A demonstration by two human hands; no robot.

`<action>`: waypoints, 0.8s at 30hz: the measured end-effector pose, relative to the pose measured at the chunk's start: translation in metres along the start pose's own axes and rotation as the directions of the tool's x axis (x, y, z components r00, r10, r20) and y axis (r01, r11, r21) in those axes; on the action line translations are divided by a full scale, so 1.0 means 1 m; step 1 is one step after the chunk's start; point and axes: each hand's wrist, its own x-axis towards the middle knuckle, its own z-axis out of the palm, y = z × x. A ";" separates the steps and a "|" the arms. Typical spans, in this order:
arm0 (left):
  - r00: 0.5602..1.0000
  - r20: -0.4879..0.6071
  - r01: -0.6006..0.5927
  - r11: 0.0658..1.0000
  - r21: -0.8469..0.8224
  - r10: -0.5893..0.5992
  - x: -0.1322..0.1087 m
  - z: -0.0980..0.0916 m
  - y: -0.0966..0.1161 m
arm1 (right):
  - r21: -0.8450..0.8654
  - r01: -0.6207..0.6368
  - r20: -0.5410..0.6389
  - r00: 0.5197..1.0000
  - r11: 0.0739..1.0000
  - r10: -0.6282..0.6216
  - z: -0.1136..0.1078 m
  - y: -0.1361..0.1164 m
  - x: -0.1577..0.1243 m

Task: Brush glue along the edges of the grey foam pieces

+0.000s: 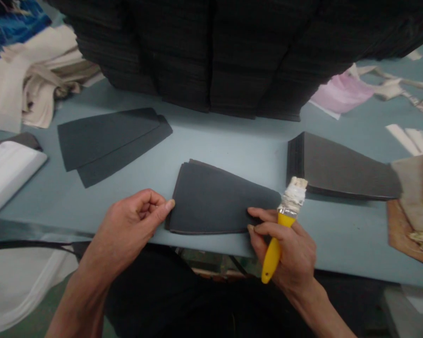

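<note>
Lying loosely overlapped on the table's left side, two dark sheets (105, 141) are set apart from the rest, with no white seen on them. Next along, the left hand (134, 230) is held with its fingers curled and its thumb tip laid against the left edge of the middle pile (215, 199); whether that edge is pinched cannot be told. The pile is placed flat near the front of the table (225, 136), between the two hands, which are held apart. It seems only nearly evened up: most edges are lined up, but a few are seen slightly out of line at the back and left. At its right end, thumb and fingertips of the right hand (298, 251) are rested on the pile, while a yellow-handled brush (286, 219) is clasped in the same hand, its white-coated bristles pointed away from the body. Farther right, a thicker pile (348, 166) is already neatly stacked, untouched by either hand.
</note>
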 end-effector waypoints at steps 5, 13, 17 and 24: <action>1.000 -0.022 0.014 0.998 -0.059 -0.015 -0.001 -0.003 -0.005 | -0.014 -0.001 0.006 1.000 1.000 0.001 0.000 0.000 -0.002; 0.996 -0.041 -0.075 0.995 -0.070 0.073 -0.003 0.000 -0.007 | -0.030 0.019 0.004 1.000 0.999 -0.018 0.001 0.002 -0.004; 0.993 -0.045 -0.116 0.990 -0.084 0.112 -0.004 0.000 -0.009 | -0.047 0.020 -0.007 1.000 0.999 -0.021 0.002 0.003 -0.005; 0.981 -0.077 -0.189 0.971 -0.145 0.180 -0.007 0.002 -0.012 | -0.044 0.048 -0.008 0.999 0.998 -0.048 0.002 0.005 -0.005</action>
